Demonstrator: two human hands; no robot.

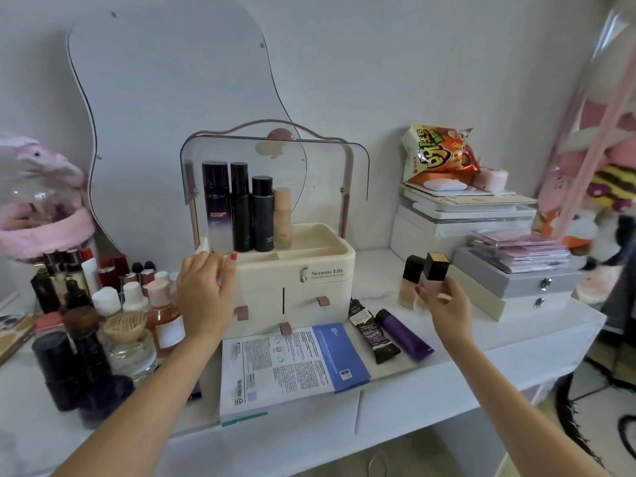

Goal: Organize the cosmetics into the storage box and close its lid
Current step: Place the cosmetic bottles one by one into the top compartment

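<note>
Left hand: my left hand [205, 293] lies flat against the left front corner of the storage box [296, 280], fingers spread and pinching nothing; I judge it is there to brace the box so it does not slide while bottles go in
Right hand: my right hand [444, 306] is pinched round a foundation bottle [434, 273] with a black cap, thumb and fingers pressed on its glass body; the bottle is tilted, and I cannot tell whether its base is off the tabletop
Second bottle: a matching bottle [409, 284] stands just beside it on the desk [481, 342], upright and untouched
Storage box: it sits at the middle of the desk, against the wall; its clear lid [275, 166] is swung up and back, so the top tray is reachable
Already stored: four tall bottles [246, 206] stand upright in a row at the tray's back left, tallest first; I suppose this keeps the right side and front slots free
Waiting: two tubes [389, 332] lie on the desk right of the box; a printed packet [292, 363] lies flat before it; a crowd of bottles [113, 304] stands to the left
Stage: partway, I judge; the lid is not yet closed
</note>
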